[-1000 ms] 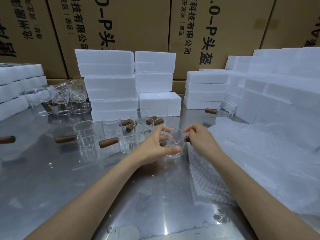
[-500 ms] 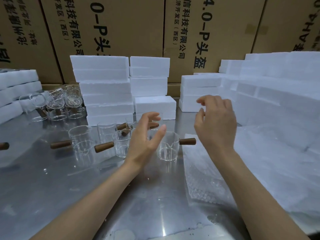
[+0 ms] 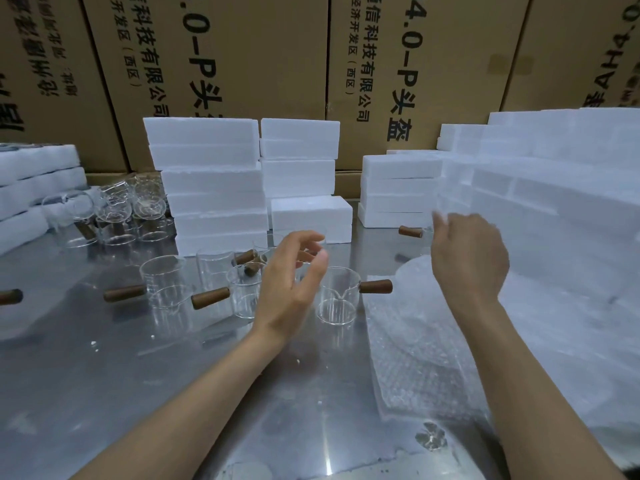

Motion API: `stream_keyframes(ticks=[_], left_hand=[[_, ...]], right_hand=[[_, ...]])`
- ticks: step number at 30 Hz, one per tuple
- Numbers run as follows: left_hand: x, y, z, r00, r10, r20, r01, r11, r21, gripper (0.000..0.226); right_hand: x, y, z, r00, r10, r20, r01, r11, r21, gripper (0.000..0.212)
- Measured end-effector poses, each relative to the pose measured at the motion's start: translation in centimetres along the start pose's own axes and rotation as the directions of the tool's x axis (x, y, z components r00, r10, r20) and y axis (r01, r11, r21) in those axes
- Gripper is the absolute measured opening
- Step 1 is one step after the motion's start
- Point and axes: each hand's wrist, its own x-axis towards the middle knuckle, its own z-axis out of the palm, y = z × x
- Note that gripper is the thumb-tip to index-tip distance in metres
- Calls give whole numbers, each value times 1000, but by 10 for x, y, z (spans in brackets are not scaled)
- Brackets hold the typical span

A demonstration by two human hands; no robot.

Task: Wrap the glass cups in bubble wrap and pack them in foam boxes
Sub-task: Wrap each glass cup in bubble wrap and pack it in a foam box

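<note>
A small glass cup [image 3: 337, 296] with a wooden side handle stands upright on the steel table [image 3: 104, 375], its handle pointing right toward a sheet of bubble wrap [image 3: 415, 348]. My left hand [image 3: 291, 282] hovers just left of that cup, fingers apart, holding nothing. My right hand [image 3: 467, 258] is raised over the bubble wrap, blurred, fingers loose and empty. Several more glass cups with wooden handles [image 3: 207, 289] stand to the left. White foam boxes [image 3: 214, 181] are stacked behind them.
More foam boxes are piled at the right [image 3: 554, 188], centre back [image 3: 398, 188] and far left [image 3: 31, 188]. Stacked glassware [image 3: 128, 213] sits at the back left. Another cup's handle [image 3: 410, 231] shows beyond my right hand. Cardboard cartons [image 3: 242, 64] wall off the back.
Both hands let go of the glass cup, which now stands on the table. My right hand rose and drifted right over the bubble wrap; my left hand opened beside the cup.
</note>
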Motion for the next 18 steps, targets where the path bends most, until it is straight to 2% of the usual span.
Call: stream_keyframes(ticks=[2, 4, 6, 9, 13, 16, 18], left_hand=[[1, 2, -1, 1000, -8, 0, 8, 999, -36, 34], [2, 5, -2, 999, -35, 16, 37, 992, -117, 42], [5, 11, -2, 991, -133, 35, 137, 959, -248, 50], [10, 19, -3, 946, -316, 64, 311, 842, -440, 55], [16, 22, -14, 917, -380, 125, 378, 719, -583, 51], [19, 14, -16, 905, -420, 63, 404, 807, -430, 29], [19, 9, -14, 923, -384, 17, 359, 846, -395, 29]], right_hand=[[-4, -13, -5, 958, -165, -233, 196, 974, 115, 27], [-12, -26, -11, 845, -333, -418, 430, 889, 159, 16], [-24, -38, -9, 718, -507, -477, 628, 767, 130, 22], [-39, -52, 0, 606, -698, -381, 786, 599, 152, 26], [-49, -56, 10, 522, -830, -196, 850, 488, 200, 29], [-51, -53, 13, 497, -867, -18, 846, 481, 229, 33], [-52, -50, 14, 536, -834, 133, 772, 547, 323, 38]])
